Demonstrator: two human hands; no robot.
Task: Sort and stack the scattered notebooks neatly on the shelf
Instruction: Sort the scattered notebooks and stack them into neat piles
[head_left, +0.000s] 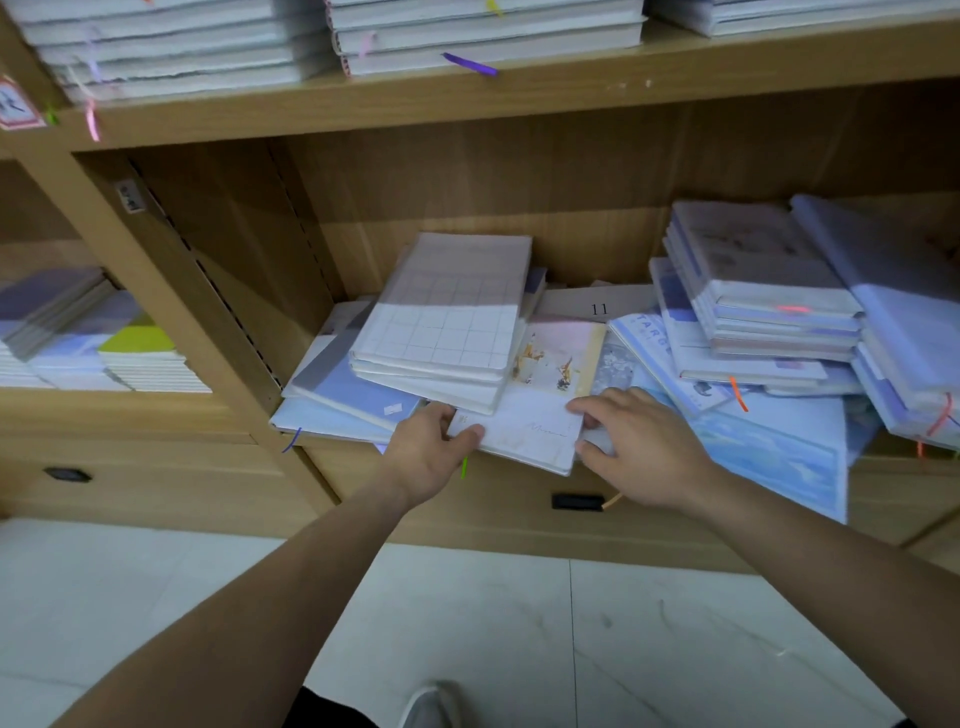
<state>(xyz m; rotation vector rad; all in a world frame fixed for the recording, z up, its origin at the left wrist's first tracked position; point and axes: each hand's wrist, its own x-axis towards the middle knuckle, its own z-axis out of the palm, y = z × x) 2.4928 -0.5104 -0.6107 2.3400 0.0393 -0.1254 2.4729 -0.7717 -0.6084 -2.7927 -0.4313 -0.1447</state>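
Shelf (467, 176): left hand (426, 452), right hand (639, 447) pinch notebook (524, 421) (long axis pointing inward).

Shelf (571, 244): left stack (441, 317) lies partly on a notebook (530, 421) overhanging the front edge; right stack (763, 291) beyond; floor (467, 613) below.

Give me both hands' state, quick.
Left hand: grips the illustrated notebook at its near left corner.
Right hand: holds the same notebook's right edge.
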